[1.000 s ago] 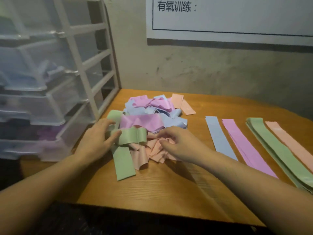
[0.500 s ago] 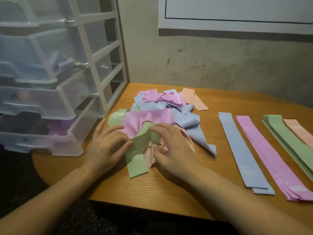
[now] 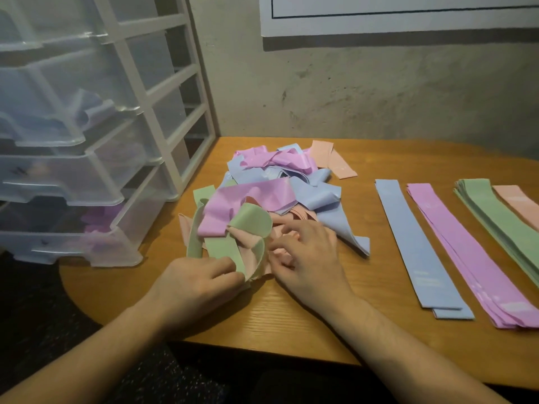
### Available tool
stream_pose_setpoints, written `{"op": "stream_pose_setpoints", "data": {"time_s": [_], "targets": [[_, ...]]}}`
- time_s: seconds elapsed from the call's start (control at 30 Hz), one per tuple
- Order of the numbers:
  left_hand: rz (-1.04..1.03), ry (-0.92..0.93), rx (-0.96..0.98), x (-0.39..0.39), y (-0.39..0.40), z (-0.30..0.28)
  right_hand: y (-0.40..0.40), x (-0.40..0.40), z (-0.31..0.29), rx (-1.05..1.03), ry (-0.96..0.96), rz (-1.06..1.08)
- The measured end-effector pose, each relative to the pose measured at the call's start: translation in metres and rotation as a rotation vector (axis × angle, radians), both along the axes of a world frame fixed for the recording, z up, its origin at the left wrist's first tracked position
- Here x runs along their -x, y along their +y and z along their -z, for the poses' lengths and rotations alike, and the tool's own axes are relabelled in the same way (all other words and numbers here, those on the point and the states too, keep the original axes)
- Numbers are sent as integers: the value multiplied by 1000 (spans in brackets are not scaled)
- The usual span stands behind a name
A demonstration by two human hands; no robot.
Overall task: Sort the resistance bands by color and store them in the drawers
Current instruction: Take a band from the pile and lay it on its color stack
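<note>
A tangled pile of resistance bands [image 3: 280, 185] in pink, blue, green and peach lies on the wooden table [image 3: 291, 322]. My left hand [image 3: 195, 282] pinches the near end of a green band [image 3: 250, 225] that loops up over the pile's front. My right hand [image 3: 306, 255] rests with curled fingers on the peach bands [image 3: 280, 231] beside it. To the right lie flat sorted rows: blue [image 3: 414, 246], pink [image 3: 466, 252], green [image 3: 501, 225] and peach [image 3: 519, 202].
A clear plastic drawer unit [image 3: 87, 158] in a white frame stands at the left, its drawers pulled out; blue and pink bands show inside. A grey wall with a white poster [image 3: 393, 13] closes the back. The table's front edge is near my forearms.
The view has shifted, so the pile sits more central. My left hand has slid down to the green band's near end, and the band's loop has lifted and opened.
</note>
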State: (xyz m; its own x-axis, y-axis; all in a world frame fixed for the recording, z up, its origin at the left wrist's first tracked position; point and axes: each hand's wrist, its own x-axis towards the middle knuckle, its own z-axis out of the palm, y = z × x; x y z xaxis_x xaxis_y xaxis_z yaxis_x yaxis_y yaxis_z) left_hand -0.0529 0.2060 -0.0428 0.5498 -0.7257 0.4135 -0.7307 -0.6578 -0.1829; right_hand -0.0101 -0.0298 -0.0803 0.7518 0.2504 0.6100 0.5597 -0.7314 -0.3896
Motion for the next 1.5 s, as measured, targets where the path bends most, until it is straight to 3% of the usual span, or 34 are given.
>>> {"op": "stream_pose_setpoints", "data": {"time_s": [0.2, 0.4, 0.53, 0.63, 0.83, 0.97, 1.07, 1.33, 1.4, 1.5], "targets": [[17, 45, -101, 8, 0, -2, -1, 7, -6, 19, -44, -196], [45, -48, -97, 18, 1, -3, -2, 8, -6, 98, -53, -156], [-184, -142, -88, 26, -4, -6, -4, 12, -8, 138, -150, -132], [-36, 9, -10, 29, -5, -8, -8, 18, -14, -7, -99, -147], [-203, 276, 89, 39, -23, -10, -21, 29, -14, -300, -2, -168], [-206, 339, 278, 38, -40, -18, -30, 42, -27, -514, 161, -232], [-270, 465, 498, 29, -50, -20, -32, 45, -39, -616, 120, -229], [-458, 597, 693, 2, -59, -25, -39, 44, -61, -844, 193, -206], [-490, 646, 676, -6, -60, -30, -41, 44, -64, -890, 260, -181], [-562, 625, 486, -17, -59, -38, -43, 42, -69, -1135, 486, -197]]}}
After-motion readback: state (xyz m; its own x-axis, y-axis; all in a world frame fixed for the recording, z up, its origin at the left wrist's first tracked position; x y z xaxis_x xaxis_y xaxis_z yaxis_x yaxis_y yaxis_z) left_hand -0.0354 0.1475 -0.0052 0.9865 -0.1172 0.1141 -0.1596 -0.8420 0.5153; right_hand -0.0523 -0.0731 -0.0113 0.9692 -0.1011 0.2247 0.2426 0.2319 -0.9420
